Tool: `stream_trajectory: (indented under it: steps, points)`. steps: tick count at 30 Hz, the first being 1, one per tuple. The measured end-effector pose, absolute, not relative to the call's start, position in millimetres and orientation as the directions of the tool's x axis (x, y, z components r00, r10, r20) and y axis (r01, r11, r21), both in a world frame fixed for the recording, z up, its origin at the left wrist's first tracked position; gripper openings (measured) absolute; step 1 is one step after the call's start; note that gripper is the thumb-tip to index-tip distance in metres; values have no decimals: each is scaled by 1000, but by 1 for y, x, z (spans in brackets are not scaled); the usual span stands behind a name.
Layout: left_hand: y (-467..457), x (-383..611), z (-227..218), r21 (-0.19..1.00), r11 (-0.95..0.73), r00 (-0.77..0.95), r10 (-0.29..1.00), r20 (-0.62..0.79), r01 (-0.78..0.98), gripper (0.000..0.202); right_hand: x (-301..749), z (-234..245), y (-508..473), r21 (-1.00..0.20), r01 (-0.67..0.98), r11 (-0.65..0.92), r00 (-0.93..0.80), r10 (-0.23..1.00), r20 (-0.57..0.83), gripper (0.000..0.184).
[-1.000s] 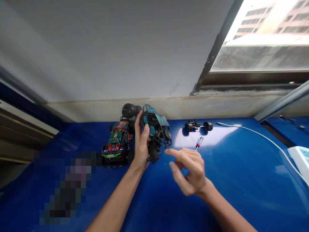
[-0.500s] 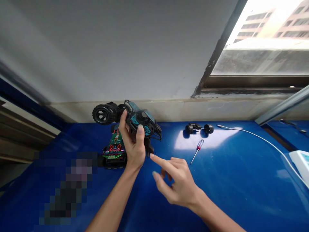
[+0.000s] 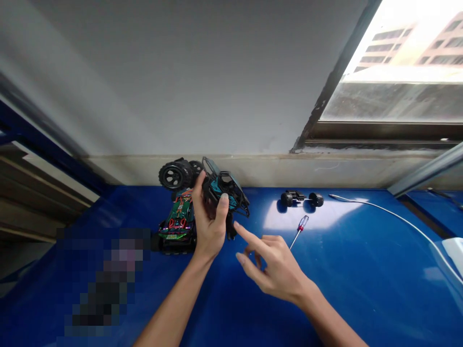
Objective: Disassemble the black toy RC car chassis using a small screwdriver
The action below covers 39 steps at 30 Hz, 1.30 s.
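A black and teal toy car [image 3: 226, 185] is held up and tilted in my left hand [image 3: 210, 226], whose thumb and fingers grip its side. Big black wheels [image 3: 174, 176] stick out at its left end; the lower end is without visible wheels and partly behind my hand. My right hand [image 3: 273, 265] holds nothing, its index finger stretched toward a black part [image 3: 230, 226] at the car's lower end and its thumb apart. Whether the fingertip touches that part I cannot tell. Behind my left hand, a green and purple toy car [image 3: 178, 219] stands on the blue table.
A black axle assembly with two wheels [image 3: 302, 198] lies near the wall. In front of it is a screwdriver [image 3: 300, 229] with a clear and red handle. A white cable [image 3: 390, 214] runs to a white device [image 3: 454, 253] at the right. A pixelated patch covers the left foreground.
The held car and both hands appear shifted right and slightly down, as the view has moved too. The car is turned a little in my left hand. My right index finger is still pointing at it.
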<state>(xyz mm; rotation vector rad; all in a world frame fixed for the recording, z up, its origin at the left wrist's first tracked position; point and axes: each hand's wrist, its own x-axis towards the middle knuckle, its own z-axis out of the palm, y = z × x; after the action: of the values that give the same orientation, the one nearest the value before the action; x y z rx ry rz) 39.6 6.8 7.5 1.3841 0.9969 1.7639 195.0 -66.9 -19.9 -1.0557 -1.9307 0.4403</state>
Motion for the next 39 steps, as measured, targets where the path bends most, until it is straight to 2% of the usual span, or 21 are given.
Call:
stream_trajectory:
  steps: [2,4,5,7,9,12,15,17,20,25,30,34,37,39]
  points:
    - [7,38,8,881,-468,-181,874,451,-65,60,202,-20,-63,-662,504,554,-204,822,532,11]
    - [7,36,9,897,-421,-125,905,406,-136,60,212,-20,-59,-700,510,500,-64,834,549,32]
    - [6,35,9,903,-390,-85,921,381,-180,59,218,-20,-57,-729,503,465,18,837,546,35]
    - [5,34,10,910,-325,4,941,338,-258,61,228,-21,-54,-794,459,398,171,837,519,30]
    - [3,34,10,916,-271,98,945,311,-297,70,234,-20,-50,-850,385,359,250,846,470,26]
    - [-1,35,12,938,-268,188,932,311,-222,86,235,-18,-46,-898,292,329,217,892,397,39]
    - [-3,32,23,920,-389,198,900,389,-43,95,241,-16,-42,-912,307,272,203,917,342,48]
    - [0,28,37,872,-485,282,847,451,62,104,256,-13,-40,-902,384,196,257,916,308,47]
    - [12,23,58,764,-600,525,741,419,237,101,288,-10,-39,-832,554,31,319,915,246,38]
    - [46,33,74,720,-671,766,554,326,179,92,323,-18,-41,-646,740,-188,348,929,129,34]
    - [72,51,58,633,-736,866,458,203,240,93,329,-41,-37,-503,803,-319,361,933,-15,28]
    - [78,60,33,522,-805,917,386,101,281,96,339,-48,-37,-515,800,-307,310,947,-83,31]
    - [78,65,21,490,-835,931,347,115,251,96,345,-44,-37,-565,768,-302,325,944,-62,31]
    - [77,69,19,393,-887,947,305,101,243,92,346,-40,-37,-599,744,-296,358,934,-17,30]
